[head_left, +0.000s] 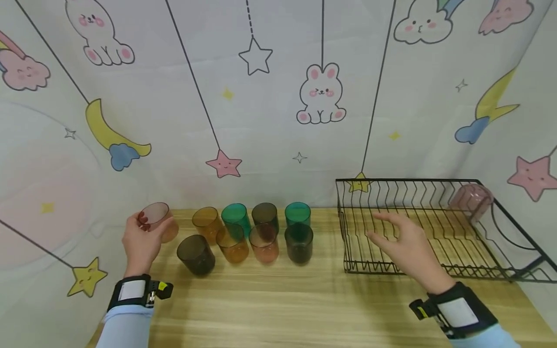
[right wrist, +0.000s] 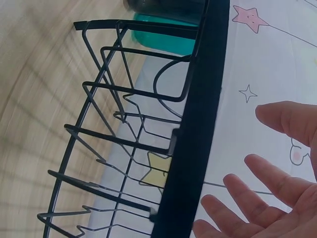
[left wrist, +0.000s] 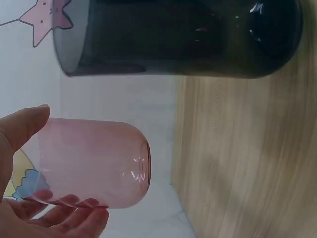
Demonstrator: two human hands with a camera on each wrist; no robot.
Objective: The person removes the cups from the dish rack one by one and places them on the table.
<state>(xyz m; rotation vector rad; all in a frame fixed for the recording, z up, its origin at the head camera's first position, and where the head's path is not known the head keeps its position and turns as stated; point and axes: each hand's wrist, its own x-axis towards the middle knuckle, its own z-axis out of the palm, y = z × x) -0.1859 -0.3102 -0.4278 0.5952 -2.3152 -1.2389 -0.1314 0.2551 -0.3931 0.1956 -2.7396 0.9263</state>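
My left hand (head_left: 142, 241) grips a clear pink glass (left wrist: 94, 161) near its rim, thumb on one side and fingers on the other. In the left wrist view the glass's base is off the wooden table. Close to that hand stands a dark grey glass (head_left: 196, 256). Over the front left part of a black wire dish rack (head_left: 406, 180) hovers my right hand (head_left: 406, 246), its thumb and fingers spread apart with nothing between them. At the rack's far right end a pink glass (head_left: 472, 200) sits in the wires.
Between the hands, glasses stand in two rows on the wooden table (head_left: 261, 309): amber glasses (head_left: 232, 246), green glasses (head_left: 298, 212), a brown glass (head_left: 264, 215), a pink glass (head_left: 264, 244) and a dark glass (head_left: 299, 244). A patterned cloth (head_left: 270, 121) hangs behind the table.
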